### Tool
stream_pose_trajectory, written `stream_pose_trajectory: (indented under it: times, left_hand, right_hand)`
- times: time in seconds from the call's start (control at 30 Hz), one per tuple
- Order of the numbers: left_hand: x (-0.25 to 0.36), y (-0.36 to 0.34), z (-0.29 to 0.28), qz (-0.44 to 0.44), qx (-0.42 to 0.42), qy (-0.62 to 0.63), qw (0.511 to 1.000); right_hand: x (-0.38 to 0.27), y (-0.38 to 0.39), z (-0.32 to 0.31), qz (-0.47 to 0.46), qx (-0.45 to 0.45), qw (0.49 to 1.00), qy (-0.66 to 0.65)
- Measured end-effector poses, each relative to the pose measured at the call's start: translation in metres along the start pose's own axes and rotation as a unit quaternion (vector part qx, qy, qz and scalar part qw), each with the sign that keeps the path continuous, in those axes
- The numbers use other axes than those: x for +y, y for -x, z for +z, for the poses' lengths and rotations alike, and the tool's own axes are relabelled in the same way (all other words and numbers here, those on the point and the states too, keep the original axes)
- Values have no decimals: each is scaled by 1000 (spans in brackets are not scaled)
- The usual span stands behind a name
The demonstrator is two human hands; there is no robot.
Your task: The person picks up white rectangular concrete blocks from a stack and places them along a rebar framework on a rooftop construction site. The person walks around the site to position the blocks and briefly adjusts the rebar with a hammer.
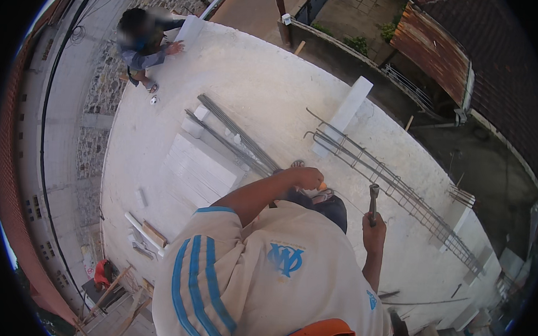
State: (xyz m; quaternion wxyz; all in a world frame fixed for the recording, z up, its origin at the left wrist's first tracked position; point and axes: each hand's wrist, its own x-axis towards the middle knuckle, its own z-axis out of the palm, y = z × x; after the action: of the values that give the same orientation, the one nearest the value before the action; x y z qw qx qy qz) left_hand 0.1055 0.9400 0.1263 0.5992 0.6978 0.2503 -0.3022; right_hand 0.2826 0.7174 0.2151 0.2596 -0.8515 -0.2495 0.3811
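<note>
My right hand (374, 225) is closed round the handle of a hammer (373, 199), held upright with its metal head at the top. Bent in front of my body, my left arm ends in my left hand (309, 178), closed on a small thing with an orange end (323, 186); the rest of it is hidden by the fingers. Just beyond the left hand lies a bundle of steel rods (237, 133). To the right stretches a rebar cage (394, 188) of long bars tied with stirrups, apart from both hands.
A long white block (343, 116) lies near the far edge of the pale slab (267, 66). White blocks (200, 168) are stacked left of me. At the far left corner a crouching person (143, 45) touches another white block (189, 32). Someone in red (102, 273) is lower left.
</note>
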Motion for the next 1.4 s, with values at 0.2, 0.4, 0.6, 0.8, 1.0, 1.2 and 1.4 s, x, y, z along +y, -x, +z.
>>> stream_pose_trajectory:
  times: [0.2,0.4,0.6,0.8,1.0,1.2,1.4]
  left_hand:
    - [11,5,14,-51,-5,190,981]
    - [10,-10,59,-48,-40,199,978]
    - [-20,-75,89,-2,19,17,1000]
    - [-66,-134,66,-67,31,-52,996]
    - [-141,-191,30,-90,14,-99,991]
    - [-190,-259,22,-118,-42,-135,983]
    - [-206,-327,17,-94,-145,-231,957]
  right_hand:
    - [22,1,-11,-5,-20,998,-62]
    - [92,0,-11,38,-64,995,-64]
    - [162,-22,4,124,-94,982,-110]
    - [323,-71,75,151,30,987,42]
    - [433,-119,174,285,-33,950,125]
    - [507,-174,252,301,-88,938,146]
    - [554,-219,286,259,-79,948,169]
